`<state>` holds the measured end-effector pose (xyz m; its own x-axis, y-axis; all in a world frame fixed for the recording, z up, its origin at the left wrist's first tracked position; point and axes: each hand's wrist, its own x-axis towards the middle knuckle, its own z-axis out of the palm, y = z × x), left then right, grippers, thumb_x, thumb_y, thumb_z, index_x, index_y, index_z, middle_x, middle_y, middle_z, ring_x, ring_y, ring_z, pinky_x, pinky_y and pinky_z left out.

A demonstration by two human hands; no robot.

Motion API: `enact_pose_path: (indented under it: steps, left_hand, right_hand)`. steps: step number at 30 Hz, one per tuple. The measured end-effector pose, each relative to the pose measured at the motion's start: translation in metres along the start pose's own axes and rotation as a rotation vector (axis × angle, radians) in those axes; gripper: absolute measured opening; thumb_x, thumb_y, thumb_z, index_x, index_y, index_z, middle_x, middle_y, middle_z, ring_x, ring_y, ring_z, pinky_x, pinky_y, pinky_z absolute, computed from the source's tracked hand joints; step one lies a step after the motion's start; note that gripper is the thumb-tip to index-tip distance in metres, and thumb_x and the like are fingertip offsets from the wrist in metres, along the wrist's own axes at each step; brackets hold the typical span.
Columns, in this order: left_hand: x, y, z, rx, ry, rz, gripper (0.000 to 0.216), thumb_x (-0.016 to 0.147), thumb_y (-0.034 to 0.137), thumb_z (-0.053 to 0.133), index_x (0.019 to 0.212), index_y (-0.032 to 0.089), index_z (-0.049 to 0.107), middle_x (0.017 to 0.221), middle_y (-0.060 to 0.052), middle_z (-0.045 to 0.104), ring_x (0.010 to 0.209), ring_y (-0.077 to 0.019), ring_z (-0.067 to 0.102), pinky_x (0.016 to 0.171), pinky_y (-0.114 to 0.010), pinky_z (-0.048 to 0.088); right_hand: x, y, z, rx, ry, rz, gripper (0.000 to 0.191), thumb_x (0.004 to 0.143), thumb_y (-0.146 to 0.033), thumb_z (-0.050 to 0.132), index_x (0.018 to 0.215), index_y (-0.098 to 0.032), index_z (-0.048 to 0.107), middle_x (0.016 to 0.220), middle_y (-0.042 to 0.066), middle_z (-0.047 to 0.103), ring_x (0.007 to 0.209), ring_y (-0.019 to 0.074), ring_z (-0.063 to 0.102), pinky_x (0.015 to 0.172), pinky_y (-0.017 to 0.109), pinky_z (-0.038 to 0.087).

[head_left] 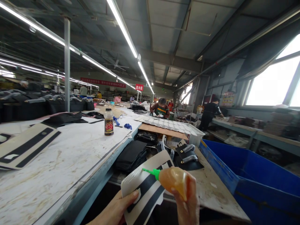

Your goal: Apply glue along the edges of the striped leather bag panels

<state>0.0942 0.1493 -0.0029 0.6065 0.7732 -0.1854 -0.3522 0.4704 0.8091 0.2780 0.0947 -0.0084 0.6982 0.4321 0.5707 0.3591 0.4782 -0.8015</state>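
My left hand [124, 204] grips the lower left edge of a cream panel with black stripes [137, 175], thumb on its face. The panel is tilted, held in front of the table edge. In my right hand [187, 200] is a squeeze glue bottle [174, 179], amber-coloured with a green nozzle. Its nozzle tip points left, over the panel's upper pale area; whether it touches the surface I cannot tell. A similar striped panel [32, 143] lies on the white table [79, 162] to the left.
A labelled jar [108, 122] and blue scraps [127, 126] are on the table. Black pieces [131, 154] are stacked beyond my hands, near black parts with wrapped handles [188, 156]. A blue bin [257, 175] stands at right. A co-worker [160, 109] sits ahead; another [211, 112] stands right.
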Motion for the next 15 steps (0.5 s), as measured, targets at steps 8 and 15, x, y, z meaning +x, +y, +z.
enact_pose_path:
  steps: [8, 15]
  left_hand:
    - [-0.008, 0.002, 0.002, 0.068, -0.017, -0.028, 0.056, 0.065, 0.047, 0.09, 0.111, 0.02, 0.075, 0.089, -0.003, 0.083, 0.081, -0.0252, 0.077, 0.083, -0.036, 0.06]
    - [-0.008, -0.002, -0.002, 0.112, 0.0, -0.041, 0.066, 0.063, 0.052, 0.089, 0.115, 0.016, 0.071, 0.093, -0.006, 0.082, 0.088, -0.0323, 0.077, 0.089, -0.047, 0.058]
  right_hand:
    - [0.019, 0.035, -0.003, 0.055, 0.126, -0.161, 0.046, 0.074, -0.039, 0.081, 0.111, -0.025, 0.058, 0.115, 0.004, 0.065, 0.101, 0.024, 0.063, 0.083, 0.038, 0.053]
    - [0.024, 0.036, -0.012, -0.006, 0.162, -0.163, 0.048, 0.072, -0.045, 0.083, 0.109, -0.023, 0.062, 0.103, 0.003, 0.068, 0.09, 0.0235, 0.063, 0.075, 0.032, 0.054]
